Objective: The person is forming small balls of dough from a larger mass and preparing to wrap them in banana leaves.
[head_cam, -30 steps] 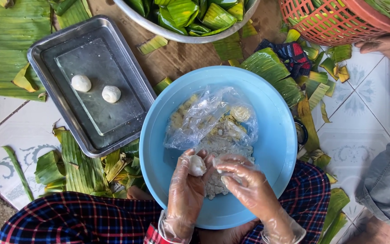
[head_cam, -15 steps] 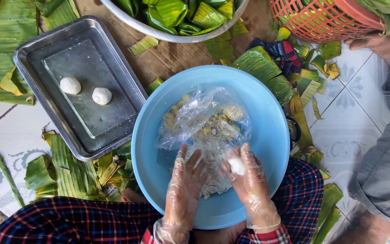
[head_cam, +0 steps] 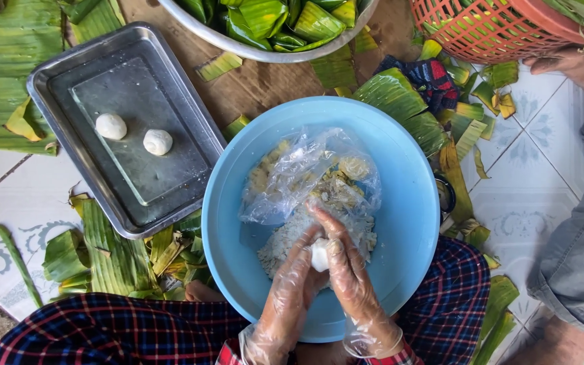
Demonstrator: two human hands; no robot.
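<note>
Both hands wear thin clear plastic gloves and meet over the near side of a big blue bowl (head_cam: 414,203). The left hand (head_cam: 290,292) and right hand (head_cam: 349,270) are pressed together around a small white lump of dough (head_cam: 320,255), which sits between the palms with only its top showing. Behind the hands, inside the bowl, a crumpled clear plastic bag (head_cam: 305,172) lies over a heap of pale crumbly filling (head_cam: 285,240); how much of the heap is under the bag is hard to tell. To the left, a metal tray (head_cam: 55,88) holds two white dough balls (head_cam: 111,126) side by side. Green leaf strips (head_cam: 109,257) lie scattered on the floor around the bowl.
</note>
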